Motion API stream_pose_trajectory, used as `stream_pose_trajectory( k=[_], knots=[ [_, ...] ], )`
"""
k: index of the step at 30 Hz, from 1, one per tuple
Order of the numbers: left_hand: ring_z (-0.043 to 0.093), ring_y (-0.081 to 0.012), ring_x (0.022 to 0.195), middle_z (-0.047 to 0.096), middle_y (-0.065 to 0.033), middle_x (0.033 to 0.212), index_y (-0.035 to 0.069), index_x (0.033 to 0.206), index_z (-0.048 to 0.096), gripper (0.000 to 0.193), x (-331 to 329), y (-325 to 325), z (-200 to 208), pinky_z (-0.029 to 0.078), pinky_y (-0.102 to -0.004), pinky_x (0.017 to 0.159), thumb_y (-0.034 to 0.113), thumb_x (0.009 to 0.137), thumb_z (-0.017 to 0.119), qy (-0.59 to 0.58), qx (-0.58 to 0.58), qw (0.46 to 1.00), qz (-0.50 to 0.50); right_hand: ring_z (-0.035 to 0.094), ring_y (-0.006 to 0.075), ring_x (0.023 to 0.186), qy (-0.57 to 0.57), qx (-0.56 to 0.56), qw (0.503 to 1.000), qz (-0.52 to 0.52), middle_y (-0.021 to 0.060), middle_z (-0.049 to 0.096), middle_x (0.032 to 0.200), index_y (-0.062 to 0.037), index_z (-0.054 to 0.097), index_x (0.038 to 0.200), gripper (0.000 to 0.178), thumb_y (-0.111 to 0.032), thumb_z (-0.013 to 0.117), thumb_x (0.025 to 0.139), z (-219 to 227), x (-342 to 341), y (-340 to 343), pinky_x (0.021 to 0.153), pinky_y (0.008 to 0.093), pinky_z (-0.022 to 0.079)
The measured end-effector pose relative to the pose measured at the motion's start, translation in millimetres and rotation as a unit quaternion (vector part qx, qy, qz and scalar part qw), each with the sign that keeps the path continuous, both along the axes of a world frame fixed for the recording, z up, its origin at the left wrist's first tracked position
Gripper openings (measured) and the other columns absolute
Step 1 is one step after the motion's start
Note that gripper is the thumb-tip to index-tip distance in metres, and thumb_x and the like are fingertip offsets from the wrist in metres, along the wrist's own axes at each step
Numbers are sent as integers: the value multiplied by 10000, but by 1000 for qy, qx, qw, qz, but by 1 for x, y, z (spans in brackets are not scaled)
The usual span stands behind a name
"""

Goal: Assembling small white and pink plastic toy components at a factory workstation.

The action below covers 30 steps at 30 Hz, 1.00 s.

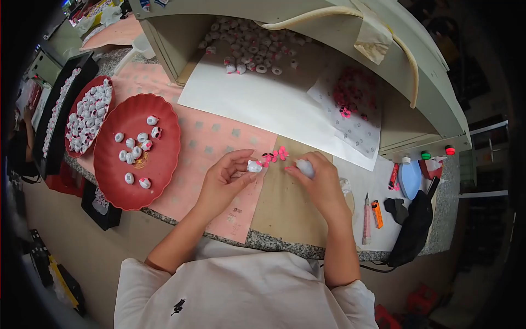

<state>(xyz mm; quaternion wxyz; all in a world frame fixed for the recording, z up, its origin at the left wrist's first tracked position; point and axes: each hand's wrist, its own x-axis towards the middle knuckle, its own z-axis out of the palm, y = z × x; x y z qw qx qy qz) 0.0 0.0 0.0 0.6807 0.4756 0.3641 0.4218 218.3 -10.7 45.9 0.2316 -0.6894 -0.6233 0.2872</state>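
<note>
Between the thumb and fingers of my left hand (222,178) is a small white rounded figure piece (253,166). My right hand (322,183) is closed round a pale, rounded object (305,168); its kind cannot be made out. Several bright pink flower-shaped pieces (275,157) lie between the two hands, over the brown sheet (290,203). Left of my hands, a red scalloped plate (118,189) carries several white pieces, some with pink parts.
A second red dish (87,112) heaped with white pieces stands farther left beside a black tray (59,109). Under the arched cabinet lie piled white pieces (252,46) and pink pieces (350,90). A craft knife (367,219), orange lighter (377,214) and blue dish (410,180) are at right.
</note>
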Motion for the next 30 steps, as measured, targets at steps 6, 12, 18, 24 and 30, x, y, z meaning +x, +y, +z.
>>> stream_pose_trajectory(
  k=[6,12,18,24,30],
  knots=[
    [586,-112,945,598,-73,1059,15,1209,521,379,1,-2,4,492,-233,819,-42,839,582,1,-27,1000,14,592,204,707,-23,47,997,55,100,629,833,-12,576,925,169,-108,652,809,-9,-7,-3,652,314,463],
    [589,-130,959,569,-67,1108,29,1189,556,364,3,-3,3,503,-245,839,-35,832,592,16,6,1000,8,595,124,719,462,-121,876,-63,66,646,845,-28,567,925,88,-74,601,858,-8,-16,-22,619,251,465],
    [583,-133,968,555,-78,1118,53,1196,565,382,3,-5,5,517,-249,819,-36,826,594,42,58,997,-18,590,119,756,593,-132,791,-69,62,629,860,-35,571,951,104,-70,607,860,-23,-30,-23,603,245,467],
    [582,-132,966,555,-74,1116,70,1197,572,387,3,-3,5,524,-252,804,-37,826,590,61,99,993,-23,584,110,760,533,-150,831,-57,50,623,871,-30,580,960,136,-84,632,846,-26,-34,-22,643,244,485],
    [583,-137,966,552,-78,1114,68,1194,575,383,1,-2,5,526,-250,806,-45,828,579,74,115,990,-36,582,106,729,511,-176,840,-44,44,613,868,-24,570,949,136,-62,636,836,-27,-29,-21,647,242,493]
  ],
)
